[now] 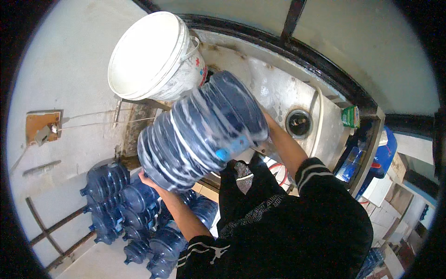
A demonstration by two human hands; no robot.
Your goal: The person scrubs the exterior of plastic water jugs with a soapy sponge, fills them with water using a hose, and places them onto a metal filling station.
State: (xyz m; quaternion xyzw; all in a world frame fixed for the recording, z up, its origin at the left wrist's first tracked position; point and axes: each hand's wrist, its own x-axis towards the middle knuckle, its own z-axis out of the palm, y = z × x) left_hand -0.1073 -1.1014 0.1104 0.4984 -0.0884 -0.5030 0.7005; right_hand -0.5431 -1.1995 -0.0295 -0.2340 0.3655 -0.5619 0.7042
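Observation:
A large ribbed blue plastic water jug [202, 129] is held on its side, tilted, over the front edge of a metal sink counter [264, 83]. Whitish streaks cover its ribs; whether they are suds or glare I cannot tell. My left hand [148, 179] grips its lower left end, with the fingers partly hidden. At the opposite end, my right hand [267, 120] holds the jug, mostly concealed behind it. A white plastic bucket [146, 55] with a wire handle stands behind the jug, on the counter's left part.
Right of the jug lie a round drain [298, 123], a pale hose [318, 118] and a green packet [350, 117]. Several blue jugs [104, 181] are stacked at lower left. A wall socket box [43, 129] trails cables. A blue plastic container [386, 150] stands far right.

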